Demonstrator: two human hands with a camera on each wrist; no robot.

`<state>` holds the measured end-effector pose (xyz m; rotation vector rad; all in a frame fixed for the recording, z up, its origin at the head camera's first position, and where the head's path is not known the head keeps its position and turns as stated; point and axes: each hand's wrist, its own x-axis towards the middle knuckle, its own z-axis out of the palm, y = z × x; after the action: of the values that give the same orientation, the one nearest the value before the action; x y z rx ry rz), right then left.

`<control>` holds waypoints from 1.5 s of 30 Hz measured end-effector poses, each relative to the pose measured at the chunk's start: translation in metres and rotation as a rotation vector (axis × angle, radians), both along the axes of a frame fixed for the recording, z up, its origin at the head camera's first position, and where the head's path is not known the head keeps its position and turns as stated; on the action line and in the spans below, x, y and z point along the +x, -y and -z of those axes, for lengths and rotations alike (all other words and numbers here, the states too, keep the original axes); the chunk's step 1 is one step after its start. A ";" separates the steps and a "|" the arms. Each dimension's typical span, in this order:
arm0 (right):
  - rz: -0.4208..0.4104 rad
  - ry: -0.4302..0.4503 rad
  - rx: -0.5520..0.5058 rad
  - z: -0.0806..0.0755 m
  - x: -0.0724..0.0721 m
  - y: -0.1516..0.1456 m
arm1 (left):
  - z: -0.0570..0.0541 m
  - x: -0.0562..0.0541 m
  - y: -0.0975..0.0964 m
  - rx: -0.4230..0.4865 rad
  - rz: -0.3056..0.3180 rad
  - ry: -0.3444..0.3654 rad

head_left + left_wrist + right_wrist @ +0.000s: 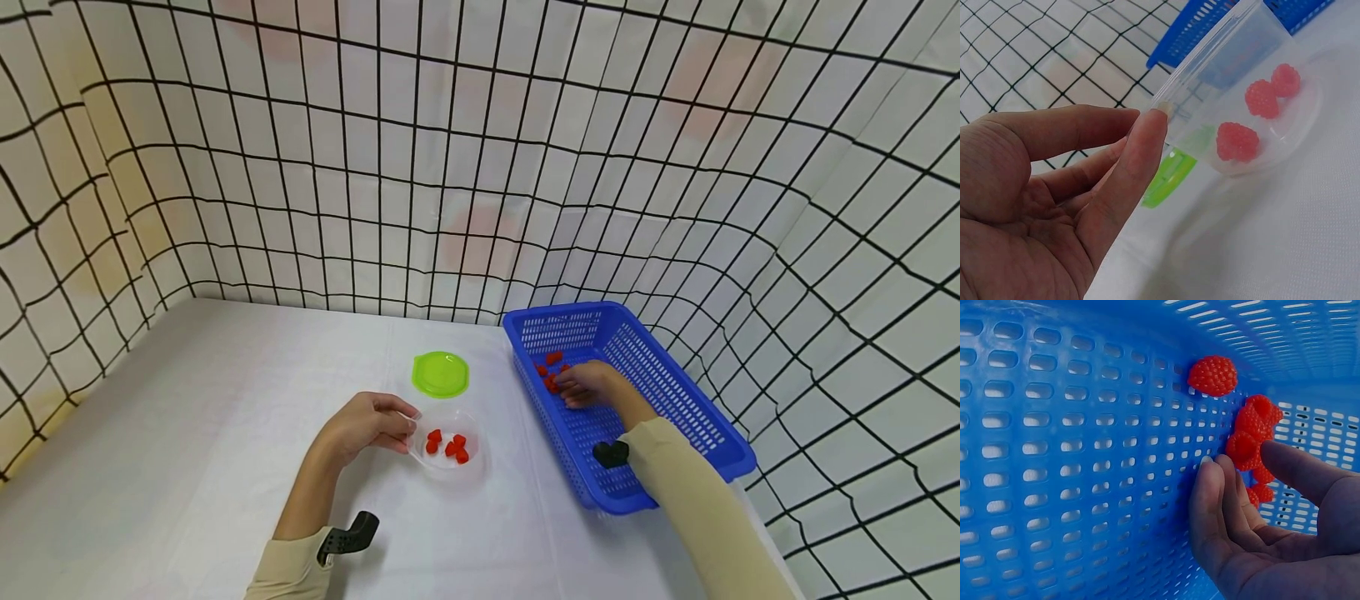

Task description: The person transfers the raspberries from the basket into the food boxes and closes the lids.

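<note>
In the head view my left hand (pixel 372 423) pinches the rim of a clear plastic tub (pixel 1210 81) between thumb and fingers. Several red raspberries (pixel 1237 142) lie on the tub's bottom. My right hand (pixel 592 385) reaches down into a blue slotted basket (pixel 678 400). Seen from the right wrist, its thumb and fingertips stand apart around a raspberry (pixel 1243 450) in a small cluster at the basket's side. One raspberry (pixel 1213 375) lies away from that cluster. Whether the fingers press on any berry is hard to tell.
A bright green lid (pixel 440 374) lies flat on the white cloth (pixel 225 400) behind the tub. Black netting (pixel 450 167) over white sheeting rises at the back and both sides. The basket stands to the right, near the netting.
</note>
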<state>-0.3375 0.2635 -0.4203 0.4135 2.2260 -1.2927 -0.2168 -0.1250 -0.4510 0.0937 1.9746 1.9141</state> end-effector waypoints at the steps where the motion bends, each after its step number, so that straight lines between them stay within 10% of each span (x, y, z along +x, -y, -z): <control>1: 0.001 0.002 -0.002 0.000 0.000 0.000 | 0.000 0.000 0.000 0.001 -0.004 0.003; 45: 0.023 0.015 -0.038 0.001 -0.003 -0.008 | 0.000 -0.001 0.001 -0.007 -0.003 0.000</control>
<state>-0.3406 0.2718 -0.4208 0.4347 2.1863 -1.3376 -0.2174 -0.1262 -0.4514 0.0896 1.9821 1.9093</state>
